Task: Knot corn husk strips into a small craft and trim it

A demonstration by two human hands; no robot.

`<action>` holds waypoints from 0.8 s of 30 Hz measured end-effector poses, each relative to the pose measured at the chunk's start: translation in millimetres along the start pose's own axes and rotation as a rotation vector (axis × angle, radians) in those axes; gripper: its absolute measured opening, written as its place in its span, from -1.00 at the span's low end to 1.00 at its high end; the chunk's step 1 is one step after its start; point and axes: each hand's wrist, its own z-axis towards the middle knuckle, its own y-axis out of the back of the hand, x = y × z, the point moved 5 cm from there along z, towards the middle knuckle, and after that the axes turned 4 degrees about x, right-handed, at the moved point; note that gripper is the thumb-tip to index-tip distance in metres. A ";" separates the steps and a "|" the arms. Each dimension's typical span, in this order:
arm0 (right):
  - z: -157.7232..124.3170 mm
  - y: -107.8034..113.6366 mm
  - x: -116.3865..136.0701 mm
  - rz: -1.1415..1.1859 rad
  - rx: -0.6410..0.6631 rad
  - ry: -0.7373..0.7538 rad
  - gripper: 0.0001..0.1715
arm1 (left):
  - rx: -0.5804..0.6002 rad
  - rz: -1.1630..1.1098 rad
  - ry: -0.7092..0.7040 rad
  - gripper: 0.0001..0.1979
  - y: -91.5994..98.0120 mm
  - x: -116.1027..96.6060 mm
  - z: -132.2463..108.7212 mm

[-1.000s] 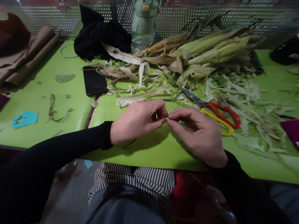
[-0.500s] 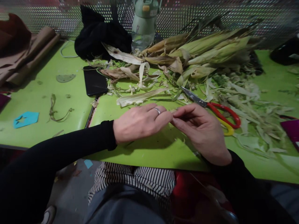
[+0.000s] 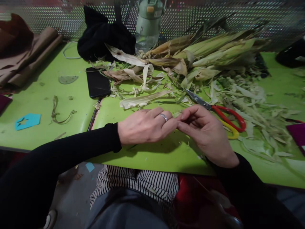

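Note:
My left hand (image 3: 145, 128) and my right hand (image 3: 205, 133) meet fingertip to fingertip just above the green table (image 3: 147, 156), near its front edge. Both are closed in a pinch on a small pale strip of corn husk that is almost hidden between the fingers. A ring shows on my left hand. Red and yellow scissors (image 3: 221, 116) lie shut on the table just behind my right hand. A long pale husk strip (image 3: 143, 99) lies just beyond my left hand.
A pile of corn husks (image 3: 214, 51) fills the back right, with shredded husk scraps (image 3: 257, 108) spread at the right. A black phone (image 3: 97, 82), a black cloth (image 3: 105, 35) and a green bottle (image 3: 148, 22) stand behind. A blue paper cutout (image 3: 27, 121) lies at left.
My left hand has rolled palm-down, so the ring now shows, and shifted slightly right. My right hand stays pinched against it and has moved up a little.

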 end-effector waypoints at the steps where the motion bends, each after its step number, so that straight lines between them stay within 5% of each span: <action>1: 0.0 0.0 -0.7 -0.011 0.003 -0.002 -0.72 | 0.010 -0.001 0.000 -0.70 -1.0 0.5 0.2; 7: -6.1 -0.8 2.9 -0.289 -0.037 0.192 -0.95 | 0.013 -0.036 0.014 -0.69 -2.9 6.4 1.2; 15: -12.5 -6.3 16.8 -0.637 -0.069 0.460 -0.85 | 0.054 -0.071 0.080 -0.72 -4.9 7.4 1.4; 20: -13.4 -5.3 12.4 -0.605 -0.102 0.389 -0.87 | 0.089 -0.205 0.144 -0.77 -7.4 9.1 2.8; 24: -7.9 -1.3 0.0 -0.344 -0.104 0.190 -0.88 | 0.134 -0.495 0.333 -0.87 -15.7 22.3 3.9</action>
